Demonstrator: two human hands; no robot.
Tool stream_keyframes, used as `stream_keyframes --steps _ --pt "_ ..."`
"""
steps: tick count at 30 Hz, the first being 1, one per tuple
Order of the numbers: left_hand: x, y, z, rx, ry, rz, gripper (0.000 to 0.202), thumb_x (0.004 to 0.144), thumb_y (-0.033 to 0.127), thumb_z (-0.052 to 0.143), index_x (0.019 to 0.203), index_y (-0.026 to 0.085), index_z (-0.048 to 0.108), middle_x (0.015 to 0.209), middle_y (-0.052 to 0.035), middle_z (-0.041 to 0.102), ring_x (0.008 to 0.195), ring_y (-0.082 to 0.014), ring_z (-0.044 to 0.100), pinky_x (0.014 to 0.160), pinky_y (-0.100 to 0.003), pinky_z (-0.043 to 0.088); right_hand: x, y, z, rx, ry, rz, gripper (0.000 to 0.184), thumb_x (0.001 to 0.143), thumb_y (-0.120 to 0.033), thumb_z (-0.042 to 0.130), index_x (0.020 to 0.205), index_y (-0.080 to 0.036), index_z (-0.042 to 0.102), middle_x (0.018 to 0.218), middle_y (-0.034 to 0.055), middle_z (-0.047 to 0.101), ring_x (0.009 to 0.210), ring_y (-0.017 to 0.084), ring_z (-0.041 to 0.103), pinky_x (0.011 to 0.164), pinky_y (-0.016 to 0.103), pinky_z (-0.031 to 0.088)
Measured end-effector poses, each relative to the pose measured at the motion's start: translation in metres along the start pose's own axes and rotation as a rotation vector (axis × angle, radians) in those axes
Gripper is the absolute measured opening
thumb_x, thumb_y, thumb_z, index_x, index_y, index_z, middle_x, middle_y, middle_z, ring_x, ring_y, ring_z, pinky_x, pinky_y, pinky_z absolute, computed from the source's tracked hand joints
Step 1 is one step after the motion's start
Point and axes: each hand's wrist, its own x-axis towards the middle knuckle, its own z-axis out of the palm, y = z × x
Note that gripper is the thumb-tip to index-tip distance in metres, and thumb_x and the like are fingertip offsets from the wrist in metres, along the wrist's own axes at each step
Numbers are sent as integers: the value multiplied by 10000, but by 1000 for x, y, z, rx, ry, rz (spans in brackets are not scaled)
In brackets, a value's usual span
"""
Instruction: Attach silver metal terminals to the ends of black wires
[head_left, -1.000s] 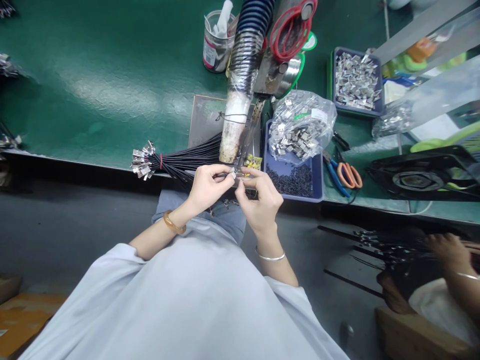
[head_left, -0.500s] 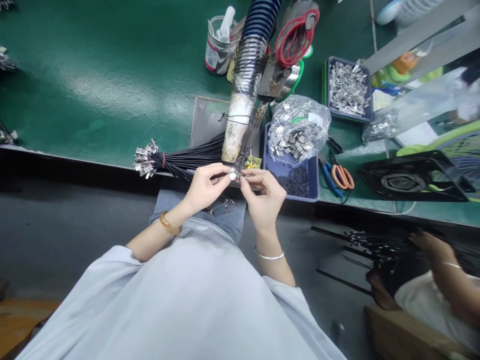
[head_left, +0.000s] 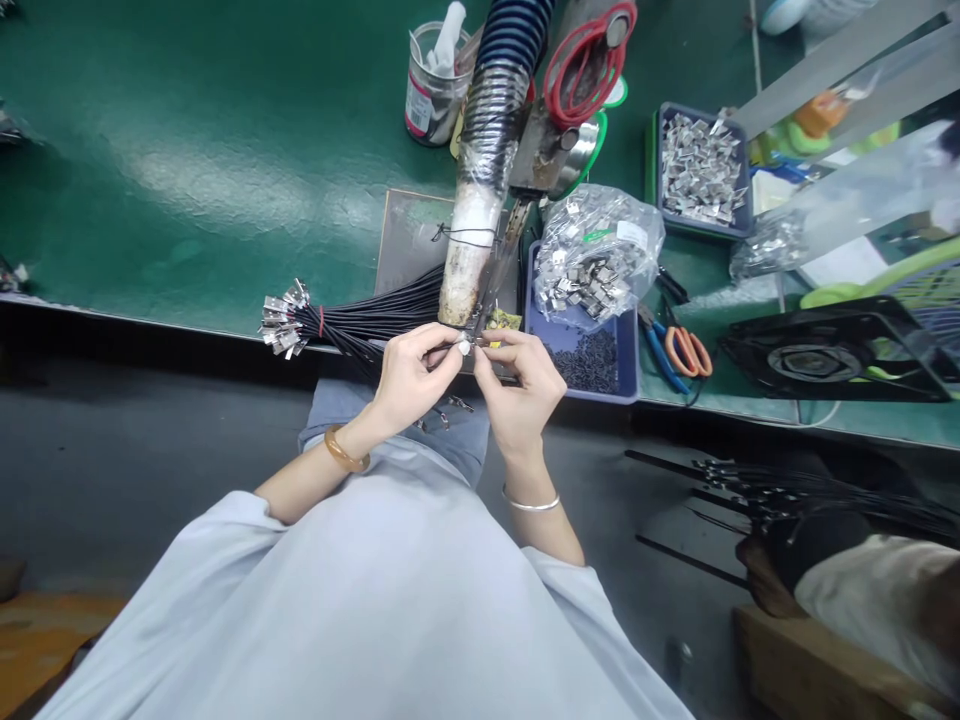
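Observation:
My left hand (head_left: 414, 378) is closed in a pinch, with a thin black cable (head_left: 441, 348) running between thumb and fingers. A small whitish piece (head_left: 464, 347) shows at its fingertips. Close beside it, my right hand (head_left: 525, 385) also pinches, on something too small to make out. Both sets of fingertips nearly meet just below the tip of a soldering iron (head_left: 512, 235). Left of the hands lies a bundle of black cables (head_left: 375, 318) with metal connectors (head_left: 283, 318) at its end, tied by a red band.
A taped hose (head_left: 474, 220) hangs over the hands. On the right are a blue tray (head_left: 632, 350) of small black parts, a bag of metal connectors (head_left: 596, 255), another tray of metal parts (head_left: 701, 165), pliers (head_left: 660, 355) and a black fan (head_left: 817, 355). A co-worker (head_left: 877, 590) sits at lower right.
Both hands stay pinched together under the soldering iron, with only a slight shift. The view has moved a little. The co-worker's arm at lower right has changed position.

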Motion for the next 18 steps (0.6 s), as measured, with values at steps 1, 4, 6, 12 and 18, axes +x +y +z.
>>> stream_keyframes --steps 1,4,6,12,18 --pt "0 0 0 -3 5 10 143 843 205 611 769 147 718 754 -36 693 642 -102 590 551 -172 456 0 0 0 -3 1 -2 137 879 -134 694 781 -229 676 896 16 761 865 174 742 734 304 607" --pt "1 -1 1 -34 13 -3 136 831 210 618 766 142 716 776 -43 709 668 -108 615 561 -169 468 0 -1 0 -13 -7 -5 137 874 -125 691 782 -225 675 909 20 761 871 174 746 750 310 608" --pt "0 -3 1 -45 5 -35 135 817 216 621 768 137 718 784 -47 725 684 -115 634 572 -171 477 -2 0 -1 -14 -15 -30 148 864 -106 691 777 -222 662 908 22 762 867 169 747 769 308 608" --pt "-2 -8 3 -33 9 -92 174 797 252 619 778 126 738 744 -35 724 630 -100 598 558 -177 456 -5 2 -2 -23 -39 -88 165 879 -99 666 787 -229 621 903 31 767 882 169 753 795 312 616" --pt "2 -9 -5 -104 -101 -150 174 794 280 654 797 128 739 711 -20 707 626 -103 594 609 -191 493 -15 3 -7 89 47 124 50 982 -247 573 941 -232 598 862 4 747 594 110 702 516 218 534"
